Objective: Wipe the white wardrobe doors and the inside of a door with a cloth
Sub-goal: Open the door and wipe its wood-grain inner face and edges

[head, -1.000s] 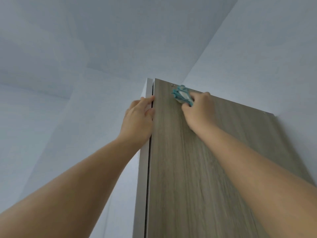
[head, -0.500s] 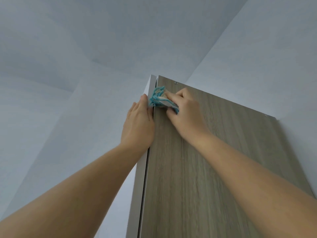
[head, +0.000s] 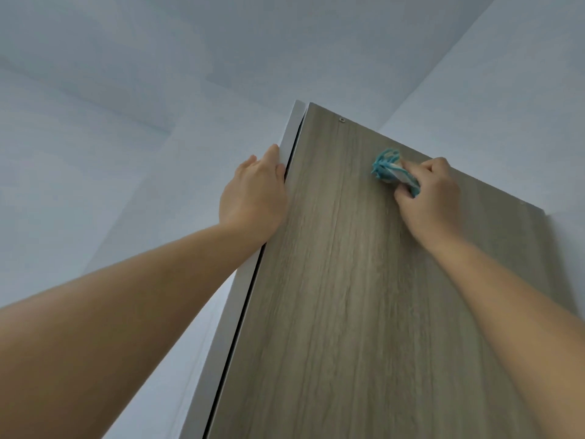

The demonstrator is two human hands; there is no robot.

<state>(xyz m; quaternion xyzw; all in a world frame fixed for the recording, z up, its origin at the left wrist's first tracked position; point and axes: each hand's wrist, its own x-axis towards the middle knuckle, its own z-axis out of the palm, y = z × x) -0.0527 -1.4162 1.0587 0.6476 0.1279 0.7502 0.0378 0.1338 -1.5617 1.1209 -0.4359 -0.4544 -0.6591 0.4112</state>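
I look steeply up at an open wardrobe door whose inside face [head: 342, 296] is grey-brown wood grain, with a white outer edge [head: 289, 134] on its left. My right hand [head: 427, 198] grips a bunched teal and white cloth [head: 391, 169] and presses it against the wood face close to the door's top edge. My left hand [head: 253, 198] holds the door's white left edge, its fingertips curled round it out of sight.
White walls [head: 506, 90] and a white ceiling [head: 221, 42] surround the door top. A small metal fitting [head: 341, 120] sits near the door's upper left corner. Both forearms reach up from the bottom of the frame.
My right hand has swept the cloth from the door's left edge rightward along the top of the wood face. The left hand keeps its hold on the edge.
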